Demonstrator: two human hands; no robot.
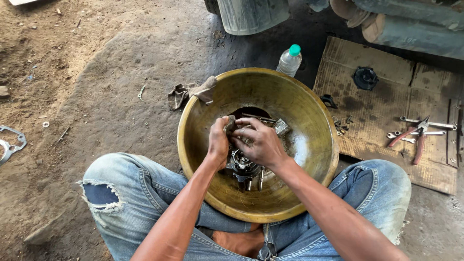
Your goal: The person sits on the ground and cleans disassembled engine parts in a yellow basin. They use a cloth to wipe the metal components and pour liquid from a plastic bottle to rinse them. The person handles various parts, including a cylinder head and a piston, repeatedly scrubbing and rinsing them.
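A big yellow-brown metal bowl (309, 125) sits on the ground between my knees. Dark liquid and several metal engine parts (244, 166) lie in its bottom, among them a round grey housing and a small ribbed block (282, 127). My left hand (218, 142) is closed around a small dirty grey piece (230, 123) held over the bowl's middle. My right hand (261, 143) is pressed against that same piece from the right, fingers curled over it. Both hands are oily and hide the parts right under them.
A dirty rag (193, 93) hangs over the bowl's far left rim. A plastic bottle with a green cap (290, 60) stands behind it. To the right, cardboard (386, 104) carries red-handled pliers (416, 137), spanners, small bolts and a black round part (365, 78). A gasket (10, 143) lies far left.
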